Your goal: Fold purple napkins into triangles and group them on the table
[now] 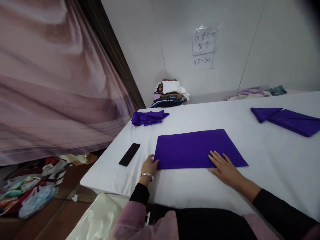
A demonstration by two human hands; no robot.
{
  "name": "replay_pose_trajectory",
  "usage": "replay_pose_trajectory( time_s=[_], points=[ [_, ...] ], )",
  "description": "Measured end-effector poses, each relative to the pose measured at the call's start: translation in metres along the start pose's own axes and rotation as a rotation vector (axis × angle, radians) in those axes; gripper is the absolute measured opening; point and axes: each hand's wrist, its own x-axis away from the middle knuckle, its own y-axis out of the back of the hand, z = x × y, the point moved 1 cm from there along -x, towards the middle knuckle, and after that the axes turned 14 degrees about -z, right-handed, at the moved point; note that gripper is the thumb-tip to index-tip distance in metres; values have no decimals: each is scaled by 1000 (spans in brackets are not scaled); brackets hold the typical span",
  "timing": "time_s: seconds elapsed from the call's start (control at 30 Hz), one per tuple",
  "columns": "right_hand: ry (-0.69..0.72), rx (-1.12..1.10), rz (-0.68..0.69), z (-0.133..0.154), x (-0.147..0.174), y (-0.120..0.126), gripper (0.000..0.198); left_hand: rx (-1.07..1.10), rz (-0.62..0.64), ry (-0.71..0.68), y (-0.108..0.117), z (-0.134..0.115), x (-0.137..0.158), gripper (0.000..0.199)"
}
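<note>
A purple cloth napkin (191, 150) lies flat, folded into a wide rectangle, on the white-covered table in front of me. My left hand (149, 165) rests at its near left corner, thumb touching the edge and the other fingers bent a little apart from it. With fingers spread, my right hand (222, 166) presses flat on the near right part of the napkin, its thumb over the front edge. Whether any cloth is pinched under the left fingers is hidden.
A crumpled purple cloth (148, 118) lies at the table's far left, a folded purple cloth (290, 120) at the far right. Left of the napkin is a black phone (129, 154). Stacked clothes (171, 93) stand behind the table; a pink curtain (57, 76) hangs left.
</note>
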Motion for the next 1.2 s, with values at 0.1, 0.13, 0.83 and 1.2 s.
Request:
replay_pose_trajectory(
  time_s=[0.1, 0.13, 0.83, 1.2],
  points=[
    [-29, -178, -8, 11, -5, 9, 68, 248, -52, -50, 8, -17, -7, 35],
    [-49, -271, -15, 17, -8, 12, 67, 326, -73, -90, 10, -29, -9, 36],
    [-755, -1320, -250, -50, -13, 30, 34, 565, 125, -954, -75, -162, 85, 45],
    [-866, -1281, -442, -54, -2, 47, 37, 365, 27, -961, -85, -134, 88, 43]
  ],
)
